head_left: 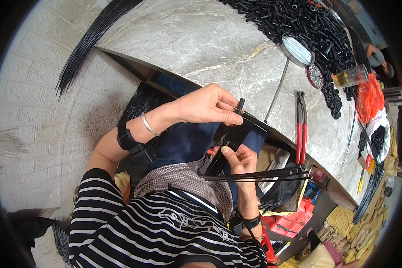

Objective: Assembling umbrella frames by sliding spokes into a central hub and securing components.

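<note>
My left hand [208, 106] is closed in a pinch above my lap, beside the table's near edge. A short black tube-like piece [241, 104] sticks up between its thumb and fingers; the lower part is hidden. Just below, my right hand [240, 157] grips a dark bundle of thin black rods [236, 137], thumb pressed on top. The bundle slants from my lap up toward the left fingertips. Several more thin black rods with thicker dark ends [272, 174] cross my right wrist and point to the right.
On the grey marbled table [201, 49] lie red-handled pincers [301, 129], a pile of small black parts [295, 22], a round tin of thin pale sticks [296, 49], a red dish of metal bits [315, 77] and a jar [350, 77]. Black rods [91, 44] overhang the left edge. Another person [378, 58] is far right.
</note>
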Available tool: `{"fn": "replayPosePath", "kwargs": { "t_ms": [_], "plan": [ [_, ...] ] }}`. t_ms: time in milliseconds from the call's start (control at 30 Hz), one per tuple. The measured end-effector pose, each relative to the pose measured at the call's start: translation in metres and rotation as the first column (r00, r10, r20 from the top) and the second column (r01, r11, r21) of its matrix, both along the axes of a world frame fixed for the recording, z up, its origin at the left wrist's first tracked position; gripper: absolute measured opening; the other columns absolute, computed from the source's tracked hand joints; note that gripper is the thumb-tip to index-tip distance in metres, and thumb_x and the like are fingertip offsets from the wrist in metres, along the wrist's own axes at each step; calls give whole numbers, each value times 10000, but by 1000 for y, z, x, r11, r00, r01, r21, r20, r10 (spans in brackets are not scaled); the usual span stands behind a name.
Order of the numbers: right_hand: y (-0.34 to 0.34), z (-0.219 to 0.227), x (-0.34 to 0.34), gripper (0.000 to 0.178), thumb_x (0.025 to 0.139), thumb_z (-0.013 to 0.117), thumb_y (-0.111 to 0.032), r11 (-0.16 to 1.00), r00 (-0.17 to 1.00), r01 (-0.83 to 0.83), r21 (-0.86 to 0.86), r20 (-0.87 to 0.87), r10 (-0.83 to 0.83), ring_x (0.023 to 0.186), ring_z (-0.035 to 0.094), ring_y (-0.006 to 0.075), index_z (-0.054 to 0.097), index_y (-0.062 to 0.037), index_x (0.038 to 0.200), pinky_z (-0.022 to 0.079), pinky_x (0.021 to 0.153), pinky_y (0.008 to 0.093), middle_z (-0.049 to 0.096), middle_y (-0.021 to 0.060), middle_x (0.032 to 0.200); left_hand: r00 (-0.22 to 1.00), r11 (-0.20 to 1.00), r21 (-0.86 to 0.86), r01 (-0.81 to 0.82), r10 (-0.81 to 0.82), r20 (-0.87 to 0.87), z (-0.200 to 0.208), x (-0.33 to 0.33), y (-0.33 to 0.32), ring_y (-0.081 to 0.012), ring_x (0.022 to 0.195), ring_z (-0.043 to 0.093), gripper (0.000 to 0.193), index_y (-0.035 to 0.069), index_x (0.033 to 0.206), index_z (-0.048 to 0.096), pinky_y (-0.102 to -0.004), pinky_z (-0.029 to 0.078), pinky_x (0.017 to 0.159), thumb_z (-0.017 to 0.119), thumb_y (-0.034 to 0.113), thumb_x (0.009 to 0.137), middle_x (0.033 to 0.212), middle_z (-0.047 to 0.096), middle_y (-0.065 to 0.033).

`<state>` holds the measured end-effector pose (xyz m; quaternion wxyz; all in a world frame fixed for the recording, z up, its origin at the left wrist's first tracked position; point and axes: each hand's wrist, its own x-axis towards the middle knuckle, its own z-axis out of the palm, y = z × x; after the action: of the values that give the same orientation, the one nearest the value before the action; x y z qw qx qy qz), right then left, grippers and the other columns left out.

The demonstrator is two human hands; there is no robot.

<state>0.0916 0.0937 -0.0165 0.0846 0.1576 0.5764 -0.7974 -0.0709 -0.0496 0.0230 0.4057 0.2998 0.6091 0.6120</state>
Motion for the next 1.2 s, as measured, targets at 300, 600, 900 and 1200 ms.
{"fn": "replayPosePath", "kwargs": {
  "t_ms": [300, 600, 900, 1200],
  "plan": [
    [0, 3, 4, 112, 884, 600, -33, 999, 999, -22, 23, -41, 23, 729, 630, 94, 657, 31, 957, 515, 671, 222, 691, 74, 839, 991, 994, 75, -82, 89, -101, 5, 16, -1, -110, 901, 622, 274, -40, 1115, 611, -253, 493, 840, 622, 84, 871, 961, 677, -89],
    [7, 2, 0, 112, 864, 633, -56, 993, 993, -116, -34, 29, 117, 681, 630, 94, 673, 23, 932, 520, 616, 219, 692, 71, 823, 988, 992, 130, -7, 27, -154, 5, 17, -5, -99, 939, 596, 271, -29, 1135, 594, -266, 475, 861, 589, 94, 894, 990, 668, -79],
    [3, 10, 2, 118, 861, 635, -60, 992, 991, -125, -20, 33, 126, 694, 638, 107, 672, 30, 929, 526, 630, 229, 689, 81, 806, 999, 984, 179, -9, 14, -31, -4, 16, -9, -120, 1001, 568, 286, -22, 1162, 586, -275, 437, 919, 589, 80, 896, 1067, 612, -81],
    [2, 10, 1, 138, 865, 633, -64, 991, 991, -127, 32, 55, 125, 737, 655, 147, 664, 38, 952, 541, 673, 258, 685, 105, 852, 983, 973, 158, -171, 179, -36, 9, 36, -8, -155, 1025, 576, 311, -41, 1180, 561, -300, 468, 916, 587, 78, 894, 1110, 587, -93]
  ]
}}
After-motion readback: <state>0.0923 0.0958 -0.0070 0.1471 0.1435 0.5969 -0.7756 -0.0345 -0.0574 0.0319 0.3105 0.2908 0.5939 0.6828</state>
